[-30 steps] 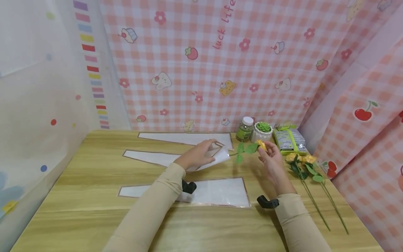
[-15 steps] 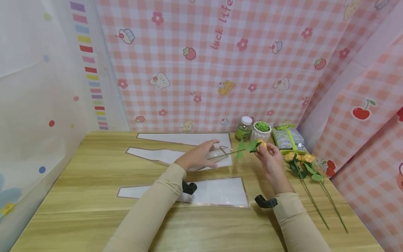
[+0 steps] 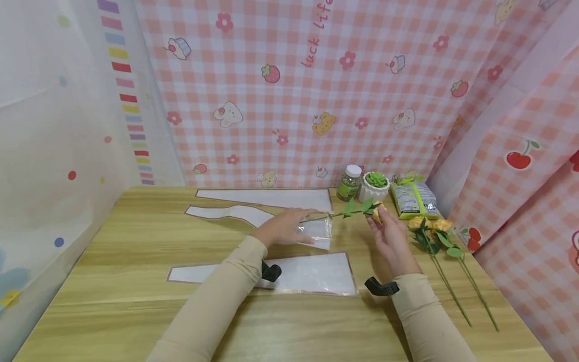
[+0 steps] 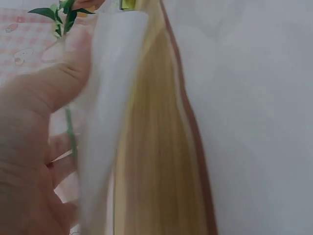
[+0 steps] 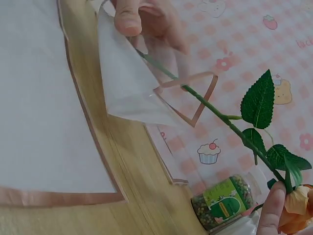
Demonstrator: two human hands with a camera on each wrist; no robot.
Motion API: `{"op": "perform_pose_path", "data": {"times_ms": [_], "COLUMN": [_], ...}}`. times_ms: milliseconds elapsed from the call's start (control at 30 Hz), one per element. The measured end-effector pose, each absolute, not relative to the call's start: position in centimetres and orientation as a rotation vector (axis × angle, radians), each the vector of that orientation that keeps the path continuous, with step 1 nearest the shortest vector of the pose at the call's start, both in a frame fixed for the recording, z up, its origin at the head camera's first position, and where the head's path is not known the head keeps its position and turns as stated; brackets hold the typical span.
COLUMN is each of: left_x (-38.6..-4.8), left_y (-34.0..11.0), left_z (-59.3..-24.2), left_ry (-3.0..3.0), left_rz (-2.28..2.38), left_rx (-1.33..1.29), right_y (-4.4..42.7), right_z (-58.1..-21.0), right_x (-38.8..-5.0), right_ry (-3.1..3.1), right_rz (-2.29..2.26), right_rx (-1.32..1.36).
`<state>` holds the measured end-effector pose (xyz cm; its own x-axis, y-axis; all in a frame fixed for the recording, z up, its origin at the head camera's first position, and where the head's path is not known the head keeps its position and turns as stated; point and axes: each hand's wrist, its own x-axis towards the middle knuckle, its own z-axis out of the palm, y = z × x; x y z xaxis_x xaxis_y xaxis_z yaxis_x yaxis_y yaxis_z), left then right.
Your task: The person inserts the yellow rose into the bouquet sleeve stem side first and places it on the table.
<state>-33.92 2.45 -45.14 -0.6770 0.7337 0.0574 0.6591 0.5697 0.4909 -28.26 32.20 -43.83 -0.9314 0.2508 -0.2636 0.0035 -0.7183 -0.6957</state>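
Observation:
My left hand (image 3: 286, 227) grips a white, brown-edged sleeve (image 3: 316, 232), thumb on the near side and fingers behind it. In the right wrist view the sleeve's mouth (image 5: 194, 110) gapes, with the green stem (image 5: 215, 111) running into it. My right hand (image 3: 392, 242) pinches the yellow rose (image 3: 379, 210) just at its head; the green leaves (image 5: 257, 100) are outside the sleeve. The left wrist view shows the left hand (image 4: 36, 112) close up beside the sleeve's white panel (image 4: 110, 88).
Flat sleeves lie behind (image 3: 289, 197) and in front (image 3: 316, 274) of the hands. A lidded jar (image 3: 349, 183), a potted succulent (image 3: 374, 186) and a green-grey packet (image 3: 415, 198) stand at the back right. Two yellow roses (image 3: 443, 271) lie on the right.
The rose's stem has moved left into the sleeve's mouth, the leaves now nearer to it. The sleeve's wide end has tipped down and its narrow part has bent upward.

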Motion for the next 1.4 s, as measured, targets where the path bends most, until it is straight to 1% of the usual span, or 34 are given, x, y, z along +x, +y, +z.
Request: {"op": "perform_pose_path", "data": {"times_ms": [233,467,633,900,1200,1400], "left_x": [-34.0,-34.1,-34.3,-33.7,-34.0,-34.0], "left_y": [2.7,2.7,2.6,1.7,1.5,1.5], "left_z": [-45.8,-45.8,-45.5,-44.1,-44.4,-44.7], "left_ry": [2.698,2.769,2.882,2.851,2.845,2.852], "left_rz": [0.617,0.501,0.424,0.498,0.524,0.51], "left_rx": [1.29,1.195,1.139,1.068,1.086,1.096], "right_y": [32.5,32.6,32.7,31.6,30.5,29.6], "right_z": [-43.7,-43.7,-43.7,-44.0,-44.1,-44.6], "right_x": [-28.2,-28.3,-28.0,-28.2,-27.9,-27.9], "right_ry": [-0.977,-0.972,-1.038,-1.225,-1.447,-1.676], "right_rz": [2.824,2.835,2.843,2.819,2.77,2.627], "right_rx": [-0.561,-0.588,-0.487,-0.375,-0.296,-0.189]}}
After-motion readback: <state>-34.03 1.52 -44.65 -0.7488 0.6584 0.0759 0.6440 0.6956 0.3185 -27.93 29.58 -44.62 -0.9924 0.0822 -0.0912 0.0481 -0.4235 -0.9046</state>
